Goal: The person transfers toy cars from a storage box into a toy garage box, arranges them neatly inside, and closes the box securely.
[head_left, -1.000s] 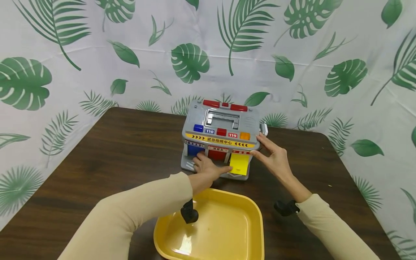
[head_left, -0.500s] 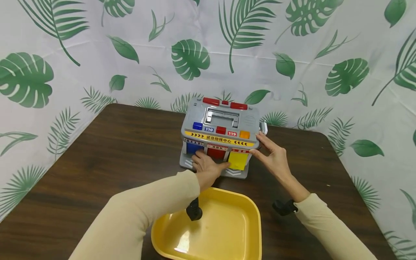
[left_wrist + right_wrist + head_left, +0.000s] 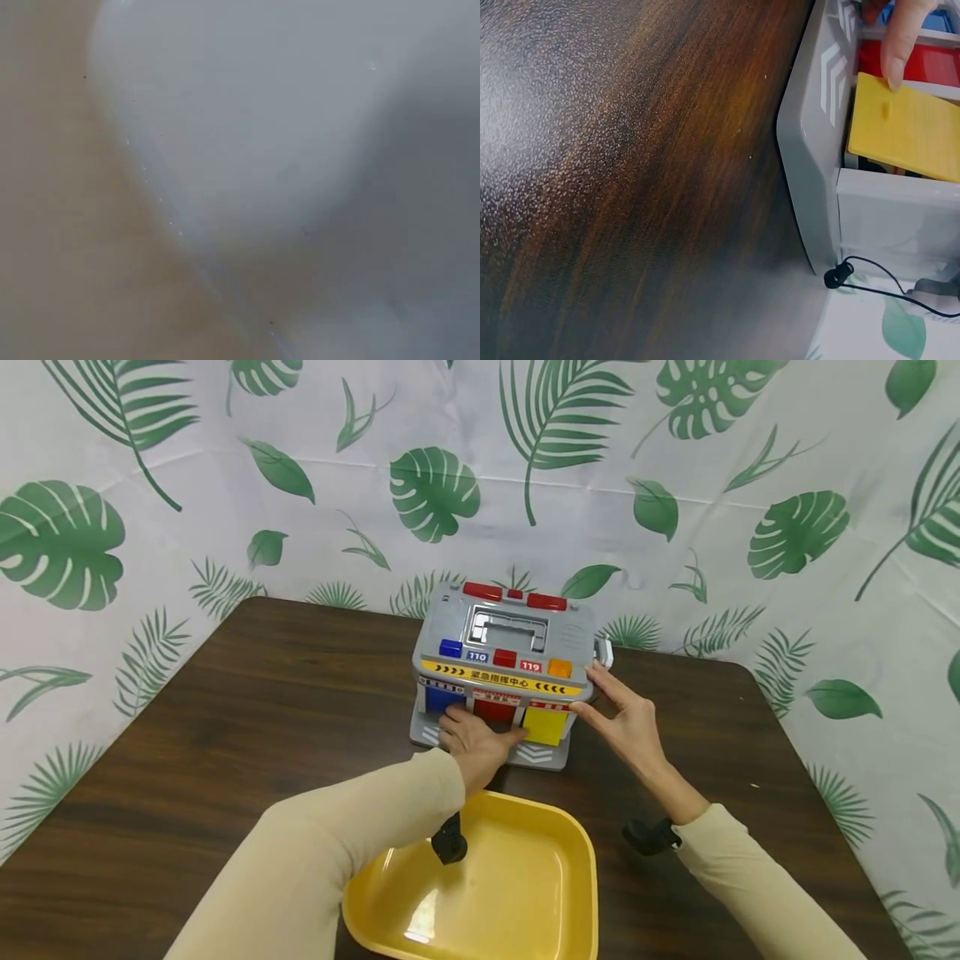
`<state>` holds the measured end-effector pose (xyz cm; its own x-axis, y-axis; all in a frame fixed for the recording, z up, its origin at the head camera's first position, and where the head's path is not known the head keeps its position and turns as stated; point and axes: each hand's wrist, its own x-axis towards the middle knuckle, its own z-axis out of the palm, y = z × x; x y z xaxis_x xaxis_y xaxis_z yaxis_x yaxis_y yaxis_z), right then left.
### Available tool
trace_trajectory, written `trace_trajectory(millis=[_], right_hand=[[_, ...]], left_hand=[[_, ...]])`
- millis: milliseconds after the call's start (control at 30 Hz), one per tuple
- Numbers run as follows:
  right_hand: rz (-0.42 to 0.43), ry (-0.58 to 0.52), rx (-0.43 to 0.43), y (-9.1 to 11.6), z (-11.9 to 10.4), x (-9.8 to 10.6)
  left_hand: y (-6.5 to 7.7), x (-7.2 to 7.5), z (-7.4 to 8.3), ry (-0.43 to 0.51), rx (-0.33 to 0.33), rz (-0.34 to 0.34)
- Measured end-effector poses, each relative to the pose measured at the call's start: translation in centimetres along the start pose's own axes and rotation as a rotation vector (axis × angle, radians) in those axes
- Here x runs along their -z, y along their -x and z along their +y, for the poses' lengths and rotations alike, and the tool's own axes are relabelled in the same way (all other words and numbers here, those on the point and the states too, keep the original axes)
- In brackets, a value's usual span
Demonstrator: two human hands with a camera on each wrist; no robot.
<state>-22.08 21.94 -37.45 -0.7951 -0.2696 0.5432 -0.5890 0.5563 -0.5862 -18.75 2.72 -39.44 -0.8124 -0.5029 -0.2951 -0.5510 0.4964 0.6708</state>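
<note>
A grey toy emergency station (image 3: pixel 510 647) stands on the table, with a blue door (image 3: pixel 442 697), a red door (image 3: pixel 494 707) and a yellow door (image 3: pixel 545 726) along its front. My left hand (image 3: pixel 476 745) reaches in at the front; its thumb presses the lower part of the yellow door, and its other fingers lie by the blue door. In the right wrist view the yellow door (image 3: pixel 904 127) sits tilted, a dark gap along its side, the thumb (image 3: pixel 897 64) at its edge. With thumb and fingers my right hand (image 3: pixel 630 727) holds the roof's right front corner.
Close in front of the toy is a yellow tray (image 3: pixel 517 877), partly under my left forearm. A dark wooden table (image 3: pixel 247 710) spreads to both sides, with a leaf-print cloth (image 3: pixel 315 543) behind. The left wrist view shows only a blurred pale surface (image 3: pixel 240 112).
The yellow door has swung further inward under my left thumb, baring the arrow marks on the base before it. My right hand keeps its place on the roof corner.
</note>
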Motion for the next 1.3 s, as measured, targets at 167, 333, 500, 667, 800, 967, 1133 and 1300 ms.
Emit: trace_trajectory(millis=[167, 333, 500, 667, 800, 967, 1133, 1300], right_hand=[[-0.004, 0.023, -0.004, -0.2, 0.0, -0.2], [0.002, 0.027, -0.01, -0.4, 0.1, -0.4], [0.032, 0.014, -0.003, -0.3, 0.0, -0.6], [0.038, 0.006, 0.003, -0.3, -0.1, -0.8], [0.036, 0.015, -0.004, -0.5, -0.2, -0.8], [0.043, 0.042, 0.0, -0.6, -0.2, -0.7], [0.053, 0.04, 0.001, -0.7, -0.2, -0.8], [0.061, 0.03, 0.003, -0.8, -0.1, -0.9]], left_hand=[[-0.3, -0.1, 0.1, 0.006, 0.005, 0.002], [-0.6, -0.2, 0.1, -0.028, 0.006, 0.027], [-0.7, -0.3, 0.2, -0.066, 0.008, 0.039], [-0.9, -0.2, 0.2, -0.09, 0.018, 0.019], [-1.1, -0.2, 0.2, -0.1, 0.006, 0.036], [-1.3, -0.3, 0.4, -0.096, 0.004, 0.059], [-1.5, -0.3, 0.5, -0.105, 0.01, 0.062], [-1.7, -0.3, 0.6, -0.107, 0.009, 0.073]])
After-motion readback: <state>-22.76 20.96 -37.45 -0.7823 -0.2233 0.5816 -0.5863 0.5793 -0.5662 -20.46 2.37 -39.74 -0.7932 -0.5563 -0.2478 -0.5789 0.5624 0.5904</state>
